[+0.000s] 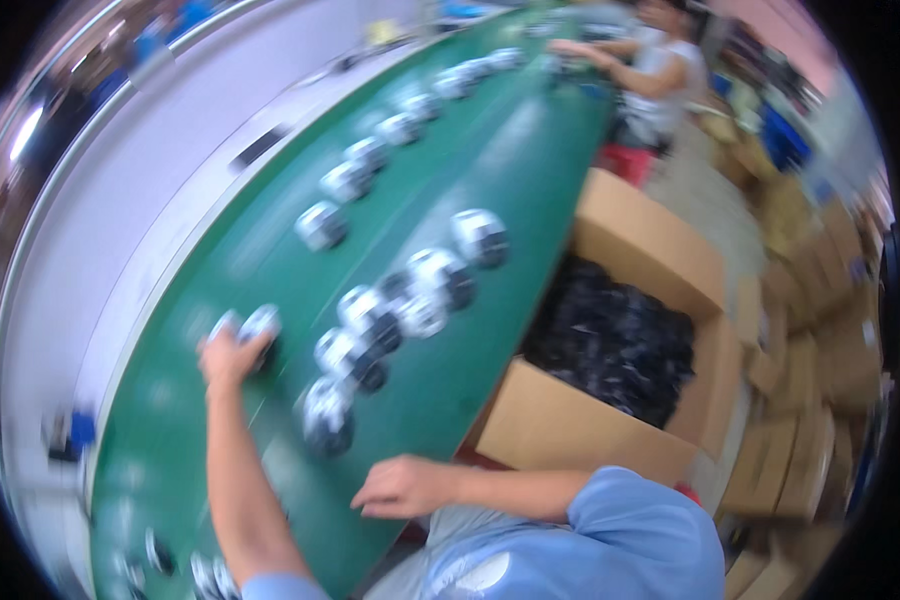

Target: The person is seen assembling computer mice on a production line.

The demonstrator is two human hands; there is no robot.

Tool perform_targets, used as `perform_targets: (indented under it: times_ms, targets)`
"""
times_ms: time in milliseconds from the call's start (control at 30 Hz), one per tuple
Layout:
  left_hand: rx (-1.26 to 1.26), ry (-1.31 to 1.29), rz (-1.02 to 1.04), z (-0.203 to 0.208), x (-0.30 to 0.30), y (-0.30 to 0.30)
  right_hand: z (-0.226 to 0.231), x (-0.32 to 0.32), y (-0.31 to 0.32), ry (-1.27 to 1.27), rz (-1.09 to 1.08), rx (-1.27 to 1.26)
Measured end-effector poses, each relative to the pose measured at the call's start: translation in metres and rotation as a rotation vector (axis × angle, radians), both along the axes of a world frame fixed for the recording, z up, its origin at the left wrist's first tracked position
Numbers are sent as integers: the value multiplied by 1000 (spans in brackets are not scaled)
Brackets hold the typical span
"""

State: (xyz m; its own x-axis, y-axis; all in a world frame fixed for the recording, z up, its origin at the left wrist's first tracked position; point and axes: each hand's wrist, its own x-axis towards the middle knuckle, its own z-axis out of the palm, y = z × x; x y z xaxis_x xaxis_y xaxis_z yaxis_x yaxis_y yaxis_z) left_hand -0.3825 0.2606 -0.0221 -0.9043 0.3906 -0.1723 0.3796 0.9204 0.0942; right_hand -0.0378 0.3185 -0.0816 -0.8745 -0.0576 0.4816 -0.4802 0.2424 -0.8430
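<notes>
My left hand [232, 357] reaches out over the green belt-like work surface [410, 390], its fingers closed around a silver-and-black round part [261, 322]. A second pale shape shows at its fingertips, too blurred to tell apart. My right hand [400, 487] hangs by the near edge of the surface, fingers loosely extended and nothing visible in them. Between the hands and beyond, several silver-and-black round parts [368, 315] stand in a slanting cluster. The nearest of these, a round part [328, 410], lies a short way above my right hand.
Another row of round parts [348, 181] runs along the far side. An open cardboard box [590, 425] with black plastic-looking contents [615, 340] stands right of the surface. Another person [660, 80] works at the far end. Stacked cartons [780, 450] line the right.
</notes>
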Motion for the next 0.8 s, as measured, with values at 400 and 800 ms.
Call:
perform_targets:
  times_ms: [400,800]
  targets:
    - [740,151,178,62,185,-251,2,-7,2,-124,-42,191]
    - [372,140,1130,-18,230,-677,24,-15,-8,-131,-41,304]
